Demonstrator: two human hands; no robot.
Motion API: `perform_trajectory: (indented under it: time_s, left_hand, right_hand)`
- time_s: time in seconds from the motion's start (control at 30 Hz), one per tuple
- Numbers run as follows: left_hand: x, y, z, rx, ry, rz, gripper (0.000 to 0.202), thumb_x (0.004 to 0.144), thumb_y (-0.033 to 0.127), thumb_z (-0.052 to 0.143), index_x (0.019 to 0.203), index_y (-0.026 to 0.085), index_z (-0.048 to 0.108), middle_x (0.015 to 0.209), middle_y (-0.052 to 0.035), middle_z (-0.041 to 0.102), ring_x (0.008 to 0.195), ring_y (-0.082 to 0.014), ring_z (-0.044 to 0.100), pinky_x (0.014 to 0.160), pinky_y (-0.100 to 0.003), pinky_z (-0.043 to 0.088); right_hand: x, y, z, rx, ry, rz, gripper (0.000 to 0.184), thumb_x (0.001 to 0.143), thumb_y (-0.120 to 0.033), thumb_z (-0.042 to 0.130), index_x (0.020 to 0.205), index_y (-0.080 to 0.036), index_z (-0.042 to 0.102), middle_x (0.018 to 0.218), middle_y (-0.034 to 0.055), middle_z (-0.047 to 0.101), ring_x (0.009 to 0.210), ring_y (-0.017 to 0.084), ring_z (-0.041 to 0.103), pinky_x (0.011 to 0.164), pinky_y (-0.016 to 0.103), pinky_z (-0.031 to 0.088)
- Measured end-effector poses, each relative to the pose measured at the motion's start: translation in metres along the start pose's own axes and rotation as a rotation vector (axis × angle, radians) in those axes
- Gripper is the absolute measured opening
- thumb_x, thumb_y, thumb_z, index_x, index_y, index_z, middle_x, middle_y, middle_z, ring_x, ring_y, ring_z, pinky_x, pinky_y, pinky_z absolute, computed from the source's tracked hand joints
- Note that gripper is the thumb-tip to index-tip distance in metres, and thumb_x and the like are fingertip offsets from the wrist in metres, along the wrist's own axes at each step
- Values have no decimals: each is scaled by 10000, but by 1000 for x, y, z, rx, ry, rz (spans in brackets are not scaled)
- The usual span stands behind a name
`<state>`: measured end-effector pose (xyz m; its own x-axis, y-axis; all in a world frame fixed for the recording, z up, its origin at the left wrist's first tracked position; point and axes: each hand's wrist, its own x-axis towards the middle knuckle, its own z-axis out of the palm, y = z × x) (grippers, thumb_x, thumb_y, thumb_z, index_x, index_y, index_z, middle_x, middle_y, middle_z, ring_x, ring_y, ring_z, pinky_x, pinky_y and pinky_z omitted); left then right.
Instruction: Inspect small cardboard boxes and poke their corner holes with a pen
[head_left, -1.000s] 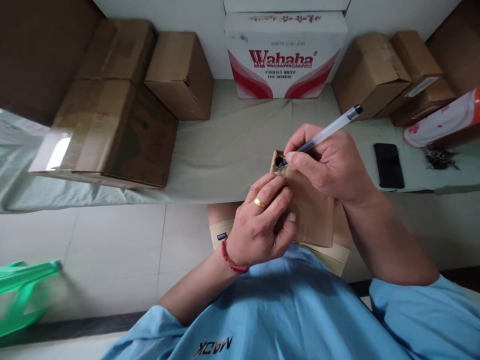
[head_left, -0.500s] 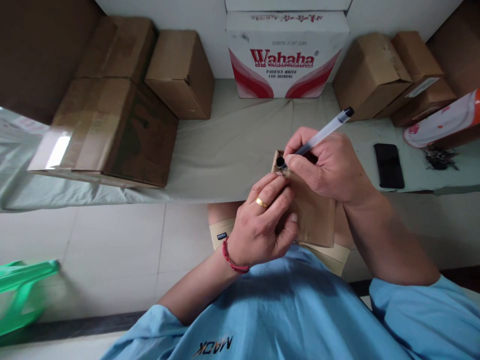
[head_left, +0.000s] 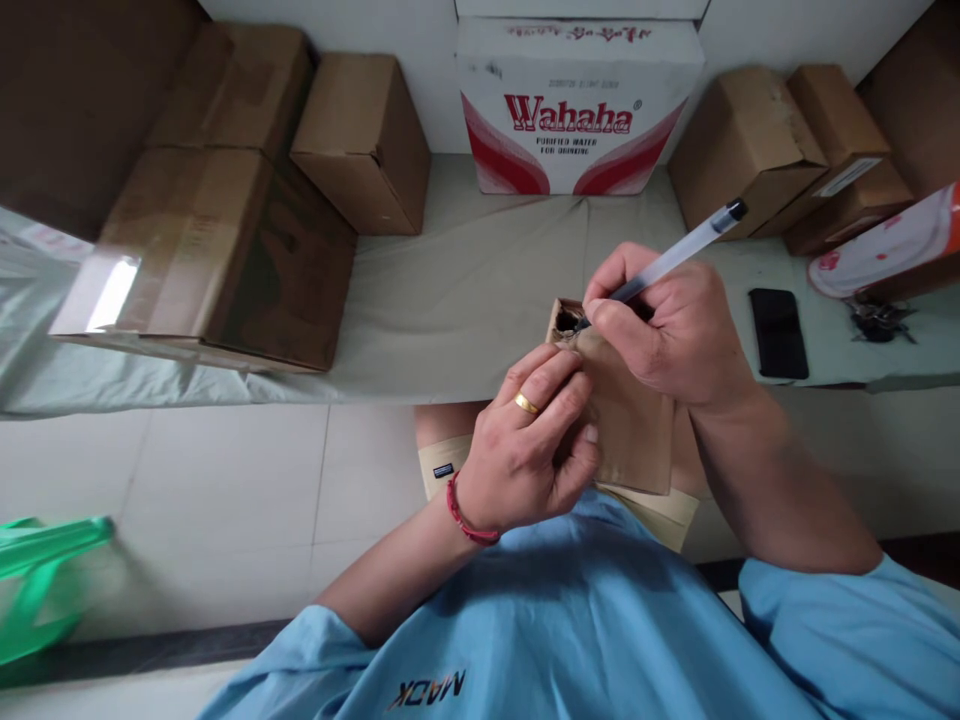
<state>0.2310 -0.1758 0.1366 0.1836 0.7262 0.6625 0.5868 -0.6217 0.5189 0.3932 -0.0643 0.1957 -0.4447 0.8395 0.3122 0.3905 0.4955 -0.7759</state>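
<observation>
You're gripping a small brown kraft pouch (head_left: pixel 626 430) over your lap, just in front of the Wahaha carton (head_left: pixel 581 105). Left hand (head_left: pixel 536 440) is pinching its edge; right hand (head_left: pixel 667 320) is clamping a clear pen (head_left: pixel 675 258), blacking the top corner. Judging: marking step; keep the tip steady.

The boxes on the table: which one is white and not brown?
The Wahaha box at the back middle. It is white with red letters and red curves; the other boxes around it are plain brown cardboard.

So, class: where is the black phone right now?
The black phone lies flat on the cloth-covered table, right of the right hand and left of the keys.
</observation>
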Motion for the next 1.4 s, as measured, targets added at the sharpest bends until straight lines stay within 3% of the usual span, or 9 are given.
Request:
perform_trajectory:
  time_s: [0.17,0.4,0.7,1.07,1.4]
  left_hand:
    - [0,0,1,1,15,7,382,917,130,620,1298,141,648,1299,-180,736,1337,-333,681,1141,-510,613]
    - [0,0,0,0,-2,1,381,940,151,606,1320,168,631,1307,-169,741,1327,-331,687,1123,-527,619]
    - [1,0,0,-6,-4,12,369,924,135,633,1293,127,636,1286,-190,731,1324,-323,675,1156,-506,601]
    - [0,0,0,-9,3,7,364,916,133,634,1279,119,640,1295,-197,729,1337,-330,667,1161,-496,597]
    - [-2,1,0,-2,-7,-11,365,941,162,614,1306,154,631,1325,-186,729,1364,-336,665,1158,-517,601]
  right_hand:
    - [2,-1,0,-1,-49,-22,119,876,-240,661,759,-237,637,649,-28,594,605,136,496,612,304,384]
    - [1,-1,1,-58,8,-10,143,881,-211,667,749,-249,625,602,-37,546,589,146,486,593,312,379]
    - [1,2,2,-75,109,13,129,924,-244,669,802,-247,628,617,-43,546,588,138,499,584,293,400]
    - [4,1,2,-124,82,18,97,929,-264,662,834,-254,648,607,-52,546,576,141,519,570,283,404]
    - [2,2,2,-147,123,28,140,897,-184,638,770,-238,613,628,-49,547,574,123,496,598,283,442]
